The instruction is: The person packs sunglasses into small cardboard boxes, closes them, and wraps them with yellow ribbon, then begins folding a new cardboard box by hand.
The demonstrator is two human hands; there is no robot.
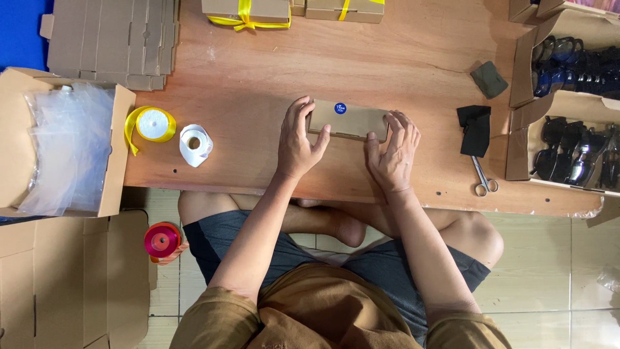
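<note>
You sat cross-legged at a low wooden table [413,71], both hands on a small brown cardboard box [349,121] that lay flat near the table's front edge, a round blue sticker [340,108] on its lid. Your left hand [298,139] gripped the box's left end, fingers over the top and thumb along the near side. Your right hand [392,152] pressed its right end with fingers spread, palm down; whether those fingers curled under the box could not be seen.

Bare wood lay open behind the box, up to two finished boxes tied with yellow ribbon [247,13] that the top of the frame cut off. To your left there was room as far as a white tape roll [195,145] and a yellow ribbon spool [152,125], both near the front edge. To your right, a black cloth [476,129] and a pair of scissors [483,178] lay just beside your hand, with an olive pouch [489,79] farther back.

Cartons of dark sunglasses [571,152] crowded the right edge, running out of frame. A stack of flat cardboard blanks [110,42] covered the far left corner, and an open carton of clear plastic bags [61,148] stood against the table's left end. A pink-red ribbon spool [162,240] sat on the floor by your knee. The box's near wall was partly hidden by your thumbs.
</note>
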